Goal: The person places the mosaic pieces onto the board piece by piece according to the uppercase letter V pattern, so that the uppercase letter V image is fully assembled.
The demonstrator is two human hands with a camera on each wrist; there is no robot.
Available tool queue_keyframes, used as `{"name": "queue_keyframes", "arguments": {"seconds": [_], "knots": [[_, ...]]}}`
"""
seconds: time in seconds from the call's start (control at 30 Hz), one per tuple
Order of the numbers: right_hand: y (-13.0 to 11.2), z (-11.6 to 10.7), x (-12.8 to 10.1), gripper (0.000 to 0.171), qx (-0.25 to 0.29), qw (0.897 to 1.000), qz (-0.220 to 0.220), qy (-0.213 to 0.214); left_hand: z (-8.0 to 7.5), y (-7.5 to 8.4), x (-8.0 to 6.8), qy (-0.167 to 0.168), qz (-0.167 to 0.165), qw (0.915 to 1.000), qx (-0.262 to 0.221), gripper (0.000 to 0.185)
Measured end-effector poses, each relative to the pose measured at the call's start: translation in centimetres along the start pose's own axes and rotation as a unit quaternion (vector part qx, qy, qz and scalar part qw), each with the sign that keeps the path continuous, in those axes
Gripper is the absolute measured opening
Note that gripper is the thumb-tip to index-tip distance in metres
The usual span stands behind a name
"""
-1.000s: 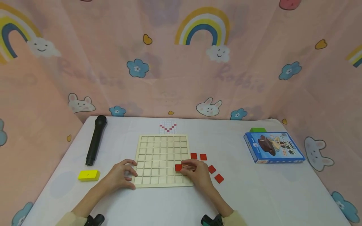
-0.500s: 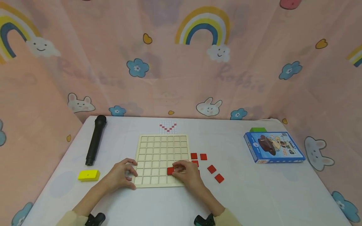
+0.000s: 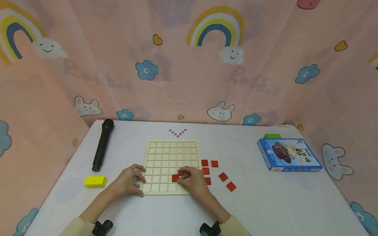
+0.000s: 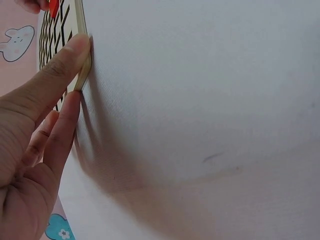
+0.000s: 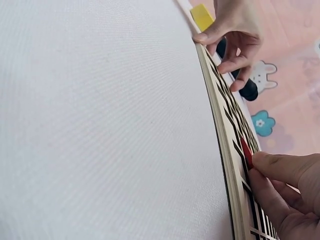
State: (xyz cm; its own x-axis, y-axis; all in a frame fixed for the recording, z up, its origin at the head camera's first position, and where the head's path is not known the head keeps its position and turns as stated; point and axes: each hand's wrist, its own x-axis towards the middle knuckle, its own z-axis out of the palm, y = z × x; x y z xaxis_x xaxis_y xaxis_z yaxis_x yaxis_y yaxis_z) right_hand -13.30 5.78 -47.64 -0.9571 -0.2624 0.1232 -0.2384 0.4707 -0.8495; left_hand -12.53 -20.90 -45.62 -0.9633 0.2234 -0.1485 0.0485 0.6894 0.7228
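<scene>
A cream board of square cells (image 3: 165,153) lies flat on the table. My left hand (image 3: 130,181) holds its near left corner, thumb on the near edge and fingers along the left side, as the left wrist view also shows on the board's rim (image 4: 80,17). Between thumb and fingertips my right hand (image 3: 193,181) pinches a red square tile (image 3: 175,178) over a lower row of cells. In the right wrist view that tile (image 5: 246,152) is tilted; whether it touches the board I cannot tell. Several loose red tiles (image 3: 223,177) lie right of the board.
Behind the board lies a small grid card (image 3: 178,132) with a red V pattern. A black microphone (image 3: 102,144) and a yellow block (image 3: 95,181) are on the left. At the right, a blue box (image 3: 290,154) lies before a green block (image 3: 272,136).
My right hand has carried the red tile left and slightly nearer across the board, uncovering loose tiles at its right edge. My left hand stays at the corner. The head view has shifted slightly.
</scene>
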Motion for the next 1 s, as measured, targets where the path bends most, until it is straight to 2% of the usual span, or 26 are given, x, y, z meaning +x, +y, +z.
{"name": "queue_keyframes", "arguments": {"seconds": [0.5, 0.73, 1.0], "knots": [[-0.3, 0.5, 0.4, 0.029, 0.034, 0.999, -0.008, -0.010, 0.0, -0.1, -0.1, 0.003, 0.012, 0.9999, 0.002, 0.038], [-0.3, -0.2, 0.1, 0.031, 0.041, 0.998, 0.046, -0.013, 0.1, 0.1, 0.0, 0.002, -0.002, 1.0000, -0.004, 0.038], [0.2, -2.6, -0.8, 0.032, 0.059, 0.996, 0.068, 0.012, 0.1, 0.4, -0.1, 0.007, -0.004, 1.0000, -0.001, 0.039]]}}
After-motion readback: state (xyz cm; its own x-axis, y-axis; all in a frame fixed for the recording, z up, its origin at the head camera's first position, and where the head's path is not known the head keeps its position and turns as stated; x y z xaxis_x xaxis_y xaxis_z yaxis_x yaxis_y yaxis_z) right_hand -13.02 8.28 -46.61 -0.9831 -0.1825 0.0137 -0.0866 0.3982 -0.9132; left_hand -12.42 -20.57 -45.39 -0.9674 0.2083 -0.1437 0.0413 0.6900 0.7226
